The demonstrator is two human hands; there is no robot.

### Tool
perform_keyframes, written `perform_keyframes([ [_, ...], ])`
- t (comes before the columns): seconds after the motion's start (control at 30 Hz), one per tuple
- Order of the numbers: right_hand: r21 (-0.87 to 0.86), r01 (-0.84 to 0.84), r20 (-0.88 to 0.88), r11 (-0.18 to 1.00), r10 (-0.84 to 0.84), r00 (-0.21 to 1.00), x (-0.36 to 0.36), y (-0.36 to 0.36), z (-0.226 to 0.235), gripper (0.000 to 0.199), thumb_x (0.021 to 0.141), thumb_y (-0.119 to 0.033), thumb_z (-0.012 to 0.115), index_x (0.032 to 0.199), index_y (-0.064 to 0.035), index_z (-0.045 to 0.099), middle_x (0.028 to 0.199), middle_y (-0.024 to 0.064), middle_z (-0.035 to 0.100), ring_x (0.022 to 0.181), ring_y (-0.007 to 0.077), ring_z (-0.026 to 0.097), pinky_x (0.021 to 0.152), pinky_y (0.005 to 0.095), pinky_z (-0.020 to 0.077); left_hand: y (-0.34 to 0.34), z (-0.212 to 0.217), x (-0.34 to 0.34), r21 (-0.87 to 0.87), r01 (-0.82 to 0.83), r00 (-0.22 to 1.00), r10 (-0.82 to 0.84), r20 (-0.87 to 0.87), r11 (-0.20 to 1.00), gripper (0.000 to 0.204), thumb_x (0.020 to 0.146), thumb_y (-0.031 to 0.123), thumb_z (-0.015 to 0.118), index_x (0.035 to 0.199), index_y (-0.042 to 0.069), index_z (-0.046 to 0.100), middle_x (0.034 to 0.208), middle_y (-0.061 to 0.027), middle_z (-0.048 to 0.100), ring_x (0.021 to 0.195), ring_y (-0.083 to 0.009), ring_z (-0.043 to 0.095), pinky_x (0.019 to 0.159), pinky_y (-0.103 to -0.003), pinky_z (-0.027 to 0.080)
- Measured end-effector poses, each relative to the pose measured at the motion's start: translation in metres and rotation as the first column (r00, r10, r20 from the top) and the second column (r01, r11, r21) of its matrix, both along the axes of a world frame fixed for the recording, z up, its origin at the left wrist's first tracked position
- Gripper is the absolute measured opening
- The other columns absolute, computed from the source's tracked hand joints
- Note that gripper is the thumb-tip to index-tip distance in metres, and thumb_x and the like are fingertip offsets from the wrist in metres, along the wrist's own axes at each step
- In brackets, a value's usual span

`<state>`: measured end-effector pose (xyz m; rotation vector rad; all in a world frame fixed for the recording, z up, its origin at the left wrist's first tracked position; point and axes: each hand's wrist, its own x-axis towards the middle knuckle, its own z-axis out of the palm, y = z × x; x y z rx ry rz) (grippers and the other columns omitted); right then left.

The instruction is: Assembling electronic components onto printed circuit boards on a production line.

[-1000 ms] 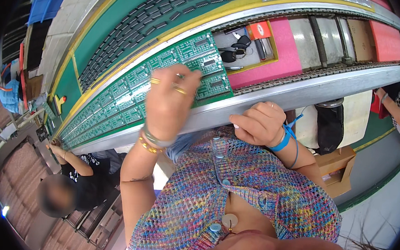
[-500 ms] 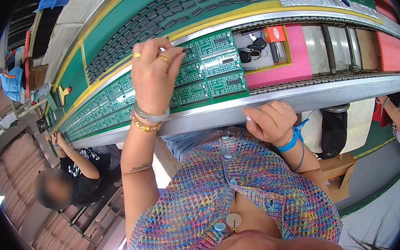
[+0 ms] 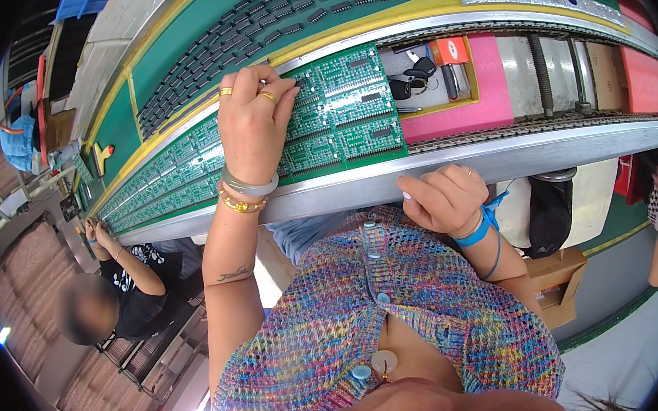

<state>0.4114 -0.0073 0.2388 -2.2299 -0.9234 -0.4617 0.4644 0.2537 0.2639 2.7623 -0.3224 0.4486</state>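
My left hand (image 3: pixel 254 126) is over the green circuit boards (image 3: pixel 372 147), thumb and fingertips pinched together. A small dark sliver at the fingertips looks like a black IC chip, mostly hidden by the fingers. Near that hand, the boards lie side by side between the metal rails, and black chips (image 3: pixel 372 97) sit on the panels to its right. Curled closed, my right hand (image 3: pixel 444 199) rests by the near metal rail (image 3: pixel 519 152); nothing shows in its fingers. A blue strap (image 3: pixel 482 227) goes round that wrist.
Rows of loose IC chips (image 3: pixel 234 40) lie on the green bench beyond the far rail. A yellow-edged tray (image 3: pixel 473 89) with keys stands right of the boards, on pink foam (image 3: pixel 502 72). Other people work at far left and far right; a cardboard box (image 3: pixel 558 285) sits below the rail.
The circuit boards have shifted slightly left. My left hand keeps its pinch over them, and my right hand stays by the rail. At far right, another person's hand has come up.
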Motion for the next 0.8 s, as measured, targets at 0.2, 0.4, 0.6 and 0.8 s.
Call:
perform_keyframes([
  [0.2, 0.003, -0.003, 0.012, 1.0, 0.003, 1.0, -0.001, -0.002, -0.003, 0.023, 0.072, -0.02, 0.07, 0.095, -0.0156, 0.071, 0.067, -0.0046, 0.05, 0.057, 0.0117, 0.05, 0.048, 0.0261, 0.036, 0.001, 0.0, 0.0, 0.016, 0.033, 0.999, -0.033, -0.023, 0.999, 0.015, 0.069, 0.004, 0.076, 0.083, 0.006, 0.071, 0.089, -0.0044, 0.058, 0.081, -0.0242, 0.053, 0.07, -0.034, 0.047],
  [0.4, 0.012, -0.002, 0.009, 1.0, 0.002, 1.0, 0.0, -0.001, -0.004, 0.023, 0.072, -0.021, 0.069, 0.094, -0.0159, 0.071, 0.067, -0.0041, 0.05, 0.056, 0.012, 0.049, 0.048, 0.0262, 0.0358, 0.0, 0.001, -0.008, 0.133, 0.066, 0.997, -0.06, -0.046, 0.989, 0.02, 0.07, 0.002, 0.077, 0.089, 0.005, 0.071, 0.088, -0.0056, 0.06, 0.079, -0.0238, 0.055, 0.067, -0.034, 0.046],
  [0.6, -0.01, 0.0, 0.003, 1.0, 0.0, 1.0, 0.0, -0.001, -0.001, 0.015, 0.075, -0.018, 0.065, 0.088, -0.0148, 0.071, 0.062, -0.0029, 0.055, 0.053, 0.0145, 0.051, 0.047, 0.0275, 0.037, 0.025, 0.005, 0.016, 0.046, -0.07, 0.989, 0.063, 0.134, 0.996, 0.017, 0.071, 0.005, 0.077, 0.087, 0.007, 0.072, 0.087, -0.005, 0.061, 0.079, -0.0227, 0.054, 0.069, -0.034, 0.046],
  [0.8, 0.008, 0.004, 0.008, 1.0, -0.004, 1.0, -0.001, 0.0, -0.002, 0.015, 0.075, -0.018, 0.065, 0.089, -0.0148, 0.071, 0.061, -0.0031, 0.054, 0.053, 0.0145, 0.051, 0.047, 0.0276, 0.0371, 0.028, 0.002, 0.018, 0.08, -0.061, 0.99, 0.05, 0.129, 0.995, 0.016, 0.069, 0.006, 0.078, 0.083, 0.006, 0.071, 0.087, -0.0043, 0.06, 0.077, -0.0228, 0.053, 0.071, -0.035, 0.045],
])
